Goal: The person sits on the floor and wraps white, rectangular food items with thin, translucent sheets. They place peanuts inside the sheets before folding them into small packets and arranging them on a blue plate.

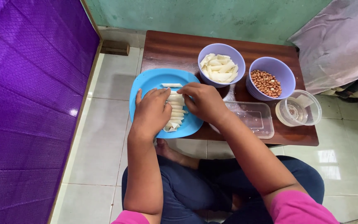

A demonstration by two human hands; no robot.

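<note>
Rolled pastry pieces (175, 113), pale and thin, lie in a stacked row down the middle of the blue plate (146, 83), which sits at the left near corner of my low wooden table (175, 47). My left hand (151, 113) rests palm down over the left side of that row, fingers curled loosely onto the rolls. My right hand (204, 101) comes in from the right, fingers bent and touching the upper rolls; whether it pinches one I cannot tell, since the fingertips hide the contact. One loose roll (171, 85) lies crosswise at the far end of the row.

Just beyond my right hand stands a lilac bowl (206, 49) filled with more pale pastry strips. To its right a second lilac bowl (284, 70) holds peanuts (266, 83). Near that, a round clear container (307, 114) stands at the right edge, and a rectangular clear tub (257, 120) sits beside my right wrist.
</note>
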